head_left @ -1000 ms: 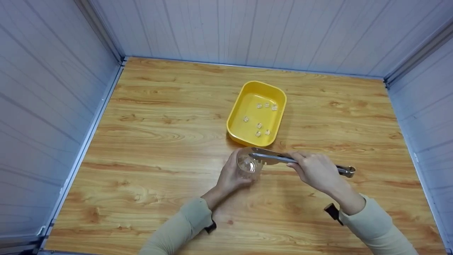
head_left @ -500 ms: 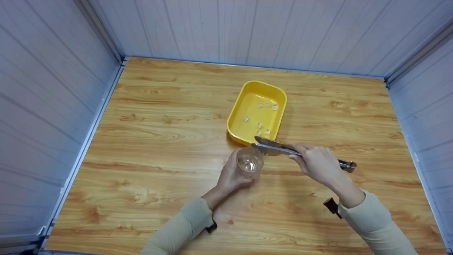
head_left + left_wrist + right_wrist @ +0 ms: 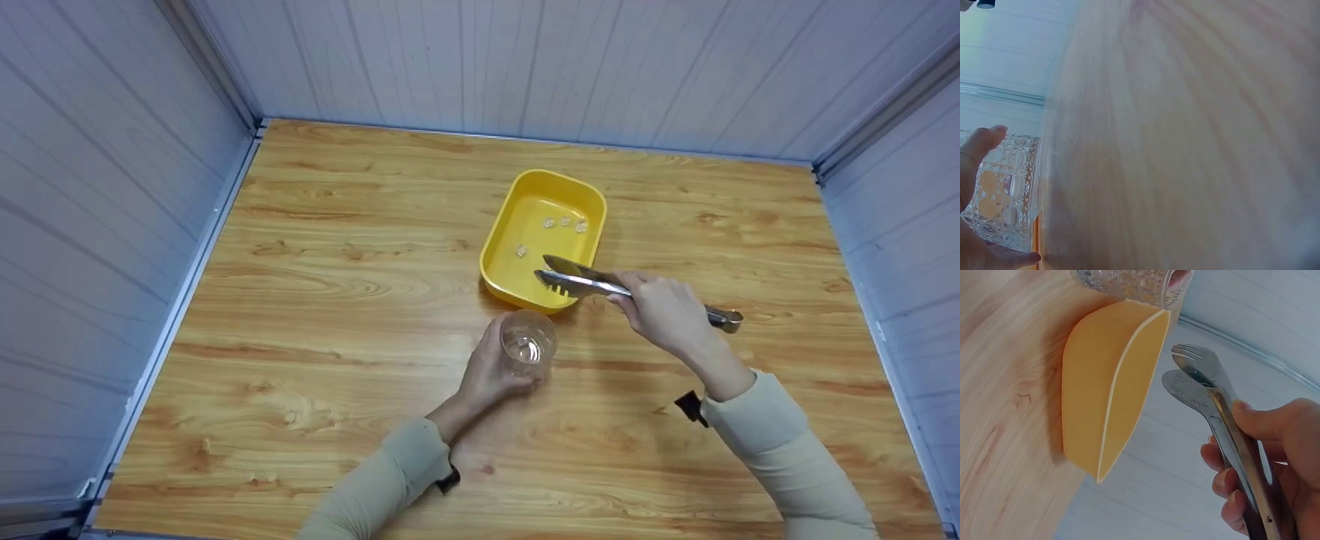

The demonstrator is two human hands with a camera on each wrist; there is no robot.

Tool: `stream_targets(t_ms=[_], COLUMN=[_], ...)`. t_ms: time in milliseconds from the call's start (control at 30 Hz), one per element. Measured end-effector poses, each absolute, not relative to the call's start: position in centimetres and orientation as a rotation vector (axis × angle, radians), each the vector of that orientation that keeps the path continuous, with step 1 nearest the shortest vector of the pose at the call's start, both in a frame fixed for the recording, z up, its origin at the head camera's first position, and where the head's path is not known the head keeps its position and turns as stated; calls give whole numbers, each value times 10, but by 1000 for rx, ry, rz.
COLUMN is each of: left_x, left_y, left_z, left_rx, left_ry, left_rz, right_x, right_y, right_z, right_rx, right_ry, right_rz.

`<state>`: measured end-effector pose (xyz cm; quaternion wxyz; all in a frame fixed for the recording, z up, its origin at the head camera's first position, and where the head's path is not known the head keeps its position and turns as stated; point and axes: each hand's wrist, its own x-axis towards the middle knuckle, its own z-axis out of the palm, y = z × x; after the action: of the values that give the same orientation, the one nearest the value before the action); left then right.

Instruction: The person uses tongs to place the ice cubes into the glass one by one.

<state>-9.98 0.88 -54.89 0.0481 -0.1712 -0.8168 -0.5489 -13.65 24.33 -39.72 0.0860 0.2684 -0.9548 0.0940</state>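
Observation:
My left hand (image 3: 486, 373) grips a clear patterned glass (image 3: 531, 330), curled round its side as it stands on the table. The cut pattern of the glass (image 3: 1016, 169) shows in the left wrist view. With my right hand (image 3: 666, 313) I hold metal tongs (image 3: 600, 286), thumb on one side and fingers on the other. Their tips hang over the near end of the yellow tray (image 3: 495, 238), slightly apart, with nothing seen between them. Several small clear cubes (image 3: 565, 221) lie in the tray. The tongs hide the cubes at its near end.
The wood-grain table (image 3: 337, 285) stretches around the tray on all sides. Pale panel walls (image 3: 480, 67) close it in at the back, left and right. The glass sits just in front of the tray's near edge.
My right hand has carried the tongs from above the glass, away from me, to over the tray's near end. The left hand and glass have stayed in place.

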Motion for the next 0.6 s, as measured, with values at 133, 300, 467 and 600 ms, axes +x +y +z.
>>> stream_targets(t_ms=[133, 300, 467, 600], left_x=[-100, -99, -100, -100], left_y=[10, 10, 9, 10], left_z=[-549, -549, -549, -549], left_rx=[-516, -509, -501, -495], left_ry=[-2500, -2503, -2502, -2501], left_rz=[-1656, -1652, -1664, -1680], right_x=[-147, -157, -166, -172], right_y=[240, 235, 231, 228], right_z=[-399, -402, -406, -410], right_rx=[783, 770, 778, 785], right_ry=[-2885, -2951, -2976, -2979], right_rz=[212, 153, 113, 82])
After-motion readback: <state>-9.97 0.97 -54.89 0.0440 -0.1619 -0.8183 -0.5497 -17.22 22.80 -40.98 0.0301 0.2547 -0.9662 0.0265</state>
